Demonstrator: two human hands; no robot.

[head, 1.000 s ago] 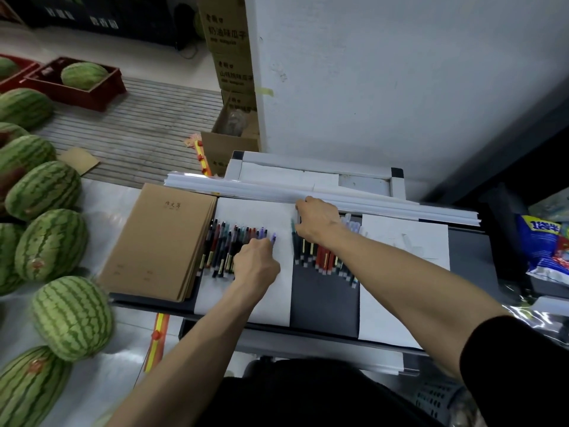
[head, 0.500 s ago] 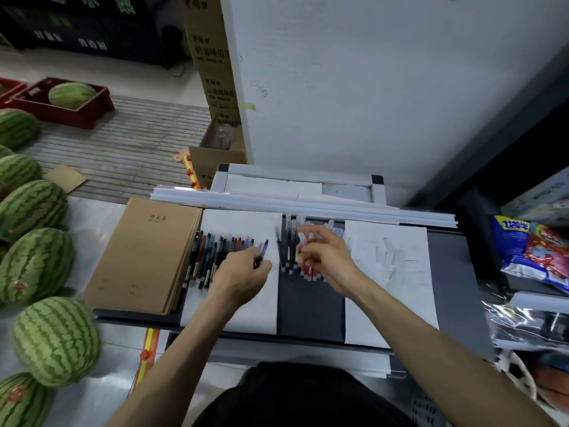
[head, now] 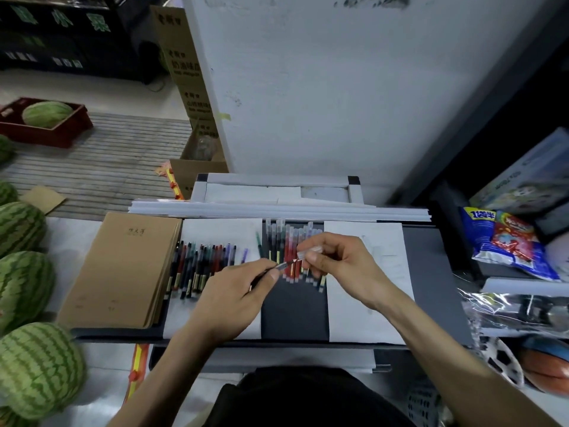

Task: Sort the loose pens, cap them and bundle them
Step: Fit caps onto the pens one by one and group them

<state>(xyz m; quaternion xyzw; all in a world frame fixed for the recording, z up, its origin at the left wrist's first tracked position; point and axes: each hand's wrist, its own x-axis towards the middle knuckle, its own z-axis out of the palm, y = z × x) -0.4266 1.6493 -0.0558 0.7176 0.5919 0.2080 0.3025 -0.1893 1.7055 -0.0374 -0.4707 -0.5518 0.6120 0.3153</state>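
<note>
A row of uncapped pens (head: 200, 266) lies on a white sheet (head: 221, 229) left of centre. A second row of capped pens (head: 288, 245) with clear caps lies on the dark desk top behind my hands. My left hand (head: 237, 291) grips one pen (head: 281, 266), its tip pointing right. My right hand (head: 338, 263) pinches a clear cap (head: 309, 251) just above and right of that tip. Tip and cap are a short gap apart. One purple pen (head: 244, 255) and one green pen (head: 259, 241) lie loose between the rows.
A stack of brown notebooks (head: 123, 269) lies left of the pens. Long white strips (head: 277, 209) run along the desk's back edge. Another white sheet (head: 375, 241) lies to the right. Watermelons (head: 24, 285) crowd the left side. Snack bags (head: 505, 241) sit on the right.
My left hand lifted a pen from the left row and came toward the centre. My right hand left the capped row holding a clear cap and met it.
</note>
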